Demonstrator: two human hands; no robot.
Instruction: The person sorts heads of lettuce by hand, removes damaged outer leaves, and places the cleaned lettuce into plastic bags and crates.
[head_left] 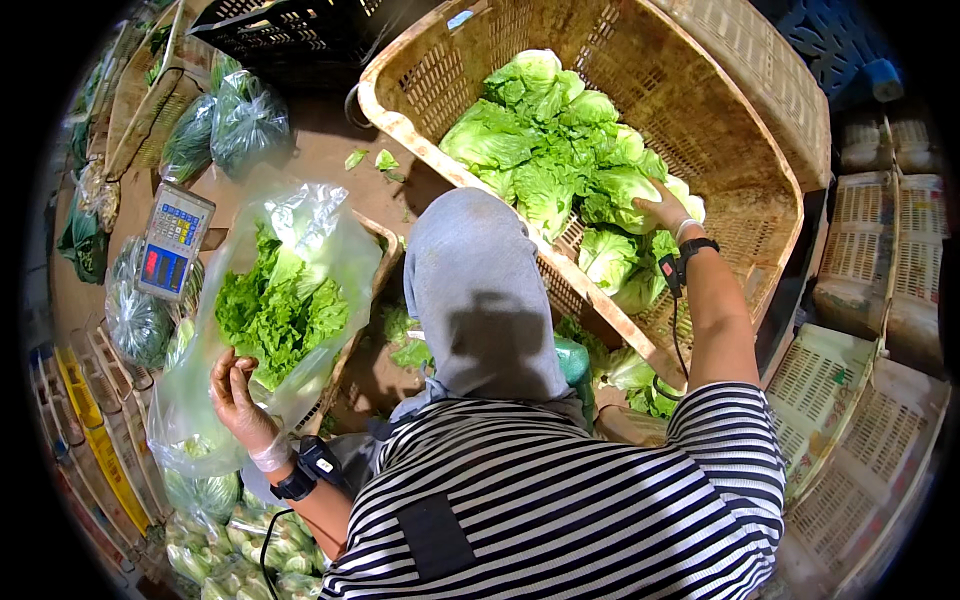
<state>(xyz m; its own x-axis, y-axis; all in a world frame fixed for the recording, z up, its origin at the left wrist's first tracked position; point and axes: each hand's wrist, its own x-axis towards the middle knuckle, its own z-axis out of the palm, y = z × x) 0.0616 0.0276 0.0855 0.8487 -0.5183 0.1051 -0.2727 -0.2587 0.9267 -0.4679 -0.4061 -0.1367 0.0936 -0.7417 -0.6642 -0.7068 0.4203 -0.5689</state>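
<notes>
Grey hood (480, 290) cloth covers a head in the middle of the frame, above a black-and-white striped shirt (560, 490) that fills the lower centre, with a dark patch (437, 536) on its back. Toward the upper right, the right hand (665, 212) reaches into a large tan crate (415, 150) and touches the pale green lettuce (545, 170) heaped inside it; its fingers partly sink among the leaves, so I cannot tell whether that grip is closed on a head. At the left of centre, the left hand (240, 400) is beside a clear plastic bag (205, 390) with frilly green leaves (275, 310) in it. Its fingers are bent, and I cannot tell whether this grip pinches the plastic. Each wrist wears a black strap with a small device, and a cable (677, 325) runs down from the right one. Just left of the bag's upper part stands a scale (175, 240) with a keypad and a lit display. Scraps of leaf (385, 160) lie on the brown floor (325, 145) between the bag and the crate. Filled bags (250, 120) sit at the upper left, below a black crate (290, 35); more packed greens (210, 550) lie at the lower left, and pale crates (855, 240) are stacked along the right edge.
</notes>
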